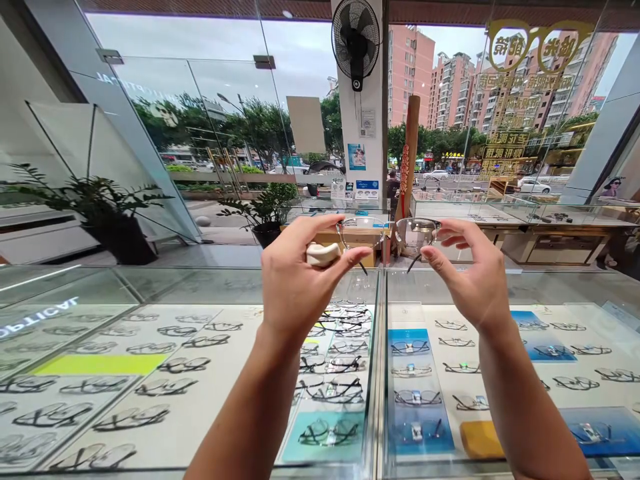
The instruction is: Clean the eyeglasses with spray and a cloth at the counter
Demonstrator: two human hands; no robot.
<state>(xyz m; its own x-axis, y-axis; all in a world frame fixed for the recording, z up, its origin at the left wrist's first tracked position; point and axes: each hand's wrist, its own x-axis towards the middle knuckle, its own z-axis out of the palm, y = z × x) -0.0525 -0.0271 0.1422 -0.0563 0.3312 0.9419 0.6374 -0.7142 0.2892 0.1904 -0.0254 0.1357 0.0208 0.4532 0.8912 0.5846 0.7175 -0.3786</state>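
A pair of clear-lensed glasses (389, 235) with a thin frame is held up at chest height above a glass display counter (381, 347). My left hand (295, 280) pinches the left rim between thumb and fingers and also keeps a small white wad, perhaps a cloth (323, 255), in the palm. My right hand (473, 277) pinches the right rim with thumb and forefinger, the other fingers spread. The temples hang folded down behind the lenses.
Under the counter glass lie several rows of spectacle frames (330, 373) on white, blue and green pads. Potted plants (107, 213) stand at the left. A wall fan (356, 40) hangs on a pillar; another display counter (500, 217) stands by the shop window.
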